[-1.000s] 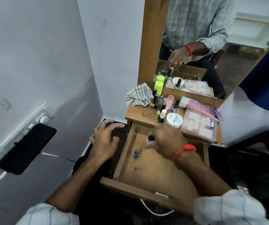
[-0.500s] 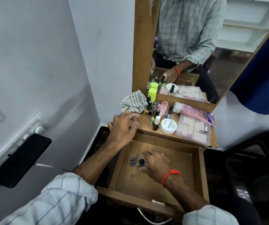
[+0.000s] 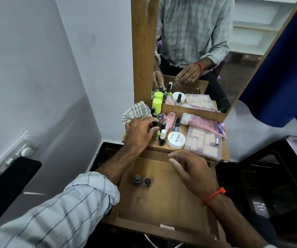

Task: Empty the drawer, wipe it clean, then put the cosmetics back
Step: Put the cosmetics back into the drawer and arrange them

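- The open wooden drawer [image 3: 171, 208] is pulled out toward the near side; its flat bottom is bare apart from two bottles.
- Two small dark nail-polish bottles [image 3: 142, 181] stand upright, side by side, near the drawer's left wall.
- On the wooden tabletop [image 3: 183, 133] beyond the drawer lie the other cosmetics: a cluster of dark-capped polish bottles [image 3: 162, 126] at the left, a lime-green cylinder [image 3: 157, 105] behind them, a round white jar [image 3: 176, 139], a pink tube [image 3: 200, 121] lying flat, and a clear plastic box of pale nail tips [image 3: 204, 143] at the right.
- A checked cloth [image 3: 136, 110] lies crumpled at the far left.
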Demonstrator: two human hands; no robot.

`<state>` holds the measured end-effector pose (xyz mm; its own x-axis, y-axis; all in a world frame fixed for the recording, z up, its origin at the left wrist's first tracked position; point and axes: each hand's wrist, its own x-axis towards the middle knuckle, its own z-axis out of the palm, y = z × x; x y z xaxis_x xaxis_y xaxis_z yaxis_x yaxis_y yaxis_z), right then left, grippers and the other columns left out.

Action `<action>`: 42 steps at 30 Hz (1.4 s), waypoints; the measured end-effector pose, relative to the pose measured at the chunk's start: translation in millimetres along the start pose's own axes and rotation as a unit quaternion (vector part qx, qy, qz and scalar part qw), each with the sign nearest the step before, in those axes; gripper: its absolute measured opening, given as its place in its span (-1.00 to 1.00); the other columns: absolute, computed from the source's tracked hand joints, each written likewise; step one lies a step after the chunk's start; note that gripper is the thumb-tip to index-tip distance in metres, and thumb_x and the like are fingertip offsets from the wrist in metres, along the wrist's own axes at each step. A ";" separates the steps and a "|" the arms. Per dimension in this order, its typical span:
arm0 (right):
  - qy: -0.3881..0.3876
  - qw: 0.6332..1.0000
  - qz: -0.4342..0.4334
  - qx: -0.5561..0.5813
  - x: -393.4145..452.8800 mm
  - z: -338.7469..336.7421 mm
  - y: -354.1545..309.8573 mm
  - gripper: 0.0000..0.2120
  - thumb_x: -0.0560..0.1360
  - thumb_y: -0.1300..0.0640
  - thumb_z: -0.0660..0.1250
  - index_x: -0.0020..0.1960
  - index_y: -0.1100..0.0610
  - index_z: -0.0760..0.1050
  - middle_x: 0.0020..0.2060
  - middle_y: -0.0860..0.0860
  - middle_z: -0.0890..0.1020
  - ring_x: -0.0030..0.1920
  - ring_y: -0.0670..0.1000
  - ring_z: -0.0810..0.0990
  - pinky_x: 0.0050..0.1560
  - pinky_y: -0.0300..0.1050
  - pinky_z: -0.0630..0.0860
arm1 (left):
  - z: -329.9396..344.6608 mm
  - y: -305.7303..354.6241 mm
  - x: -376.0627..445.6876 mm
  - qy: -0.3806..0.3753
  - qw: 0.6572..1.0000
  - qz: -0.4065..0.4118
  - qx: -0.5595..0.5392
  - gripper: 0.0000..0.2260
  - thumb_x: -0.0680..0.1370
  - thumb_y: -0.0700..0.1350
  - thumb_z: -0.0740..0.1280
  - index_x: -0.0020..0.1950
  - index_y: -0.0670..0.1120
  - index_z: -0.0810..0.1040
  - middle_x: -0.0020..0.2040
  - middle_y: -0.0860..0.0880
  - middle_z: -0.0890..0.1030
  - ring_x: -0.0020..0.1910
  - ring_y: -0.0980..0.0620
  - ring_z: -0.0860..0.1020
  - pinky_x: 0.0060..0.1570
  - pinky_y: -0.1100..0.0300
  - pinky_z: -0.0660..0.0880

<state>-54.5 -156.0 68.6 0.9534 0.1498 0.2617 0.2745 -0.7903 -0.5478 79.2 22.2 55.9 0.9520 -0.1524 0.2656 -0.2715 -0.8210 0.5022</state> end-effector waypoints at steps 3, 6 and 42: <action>0.057 0.998 0.009 0.020 14.1 -4.0 0.8 -0.86 0.56 0.03 0.32 0.06 0.02 0.61 -0.05 -0.13 0.65 -0.10 -0.20 0.57 -0.08 -0.19 0.59 | -15.2 -1.0 -6.5 0.020 1.000 -0.003 -0.019 -0.69 0.56 0.06 0.43 0.30 0.11 0.60 0.30 0.07 0.61 0.31 0.00 0.48 0.22 0.04 0.25; 0.131 0.990 0.017 0.049 39.4 -10.3 0.3 -0.88 0.56 0.08 0.32 0.06 0.00 0.61 -0.13 -0.19 0.61 -0.21 -0.17 0.55 -0.17 -0.11 0.59 | -42.6 -13.2 -25.3 0.061 0.998 0.012 -0.031 -0.74 0.51 0.03 0.49 0.20 0.14 0.64 0.18 0.10 0.67 0.21 0.02 0.54 0.24 -0.02 0.38; 0.061 0.995 -0.076 0.015 41.7 26.7 -27.9 -0.79 0.53 0.11 0.37 0.15 0.02 0.51 -0.04 -0.06 0.63 -0.06 -0.17 0.53 -0.06 -0.19 0.57 | -60.6 -46.0 -35.2 -0.001 0.998 -0.039 -0.057 -0.72 0.59 -0.24 0.34 0.10 0.16 0.59 0.06 0.21 0.58 0.06 0.12 0.55 0.28 -0.12 0.35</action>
<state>-19.1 -111.9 73.6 0.8790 0.1913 0.4367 0.4195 -0.7456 -0.5178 49.6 98.6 73.3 0.9711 -0.0924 0.2201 -0.2111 -0.7627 0.6114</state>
